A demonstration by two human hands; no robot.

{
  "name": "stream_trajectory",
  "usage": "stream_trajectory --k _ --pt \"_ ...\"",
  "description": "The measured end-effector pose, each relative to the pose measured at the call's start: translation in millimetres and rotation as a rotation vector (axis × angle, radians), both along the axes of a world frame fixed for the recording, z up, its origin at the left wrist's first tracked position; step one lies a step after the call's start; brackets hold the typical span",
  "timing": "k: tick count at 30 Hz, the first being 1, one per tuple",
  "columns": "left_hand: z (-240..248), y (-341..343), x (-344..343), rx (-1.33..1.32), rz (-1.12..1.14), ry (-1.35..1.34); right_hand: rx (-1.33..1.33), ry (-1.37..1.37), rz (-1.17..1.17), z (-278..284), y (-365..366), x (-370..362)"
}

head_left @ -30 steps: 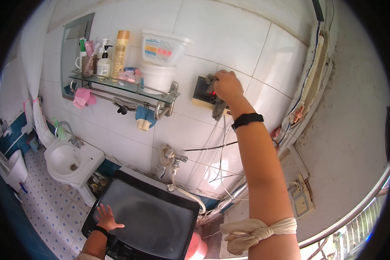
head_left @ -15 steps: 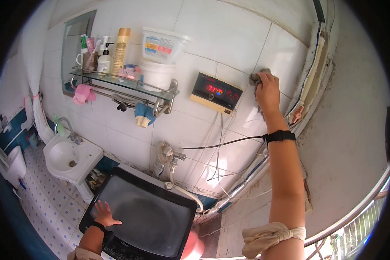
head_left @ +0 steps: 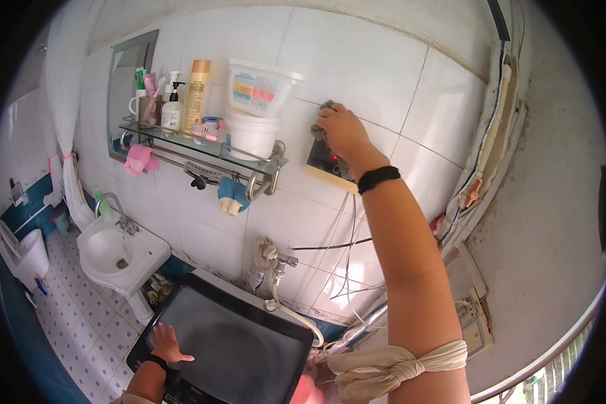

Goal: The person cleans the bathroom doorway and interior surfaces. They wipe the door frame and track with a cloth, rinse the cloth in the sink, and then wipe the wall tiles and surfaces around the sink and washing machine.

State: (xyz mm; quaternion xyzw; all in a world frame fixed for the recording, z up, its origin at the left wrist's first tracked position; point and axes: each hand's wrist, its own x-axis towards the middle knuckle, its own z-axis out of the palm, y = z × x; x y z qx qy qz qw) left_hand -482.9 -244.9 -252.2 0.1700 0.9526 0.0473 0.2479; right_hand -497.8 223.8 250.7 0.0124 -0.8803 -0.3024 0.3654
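**Rag pressed to the wall panel, other hand braced on the washer lid**

The right hand's fingers (head_left: 326,120) are curled together and clamped on a grey rag (head_left: 322,129), which they press against the upper edge of a small dark control panel (head_left: 324,161) mounted on the white tiled wall (head_left: 384,74). The right hand (head_left: 340,128) covers most of the cloth; only a crumpled grey fringe shows at its left. The rag looks soft, light and limp, so it is best gathered in a bunch under the palm, as here, rather than pinched by a corner. The panel looks rigid but fragile, with thin wires (head_left: 347,242) hanging from it, and probably wants light pressure only.

A black wristband (head_left: 378,178) sits on that forearm, and a pale cloth (head_left: 397,367) is knotted higher up.

The left hand (head_left: 166,343) lies flat, fingers spread apart and holding nothing, on the dark lid of a washing machine (head_left: 236,350) below.

Just left of the panel, a glass shelf (head_left: 202,145) carries bottles and two stacked white tubs (head_left: 256,108). A white basin (head_left: 118,252) stands further left.
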Motion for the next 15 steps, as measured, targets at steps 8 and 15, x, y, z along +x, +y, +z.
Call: stream_trajectory --k 8,15 --pt "-7.2 -0.1 -3.1 0.061 0.003 0.016 -0.073 -0.098 0.14 20.0 52.6 65.2" --pt "-9.4 0.0 -4.5 0.056 0.003 0.028 -0.065 0.362 0.023 30.2 118.3 108.9"
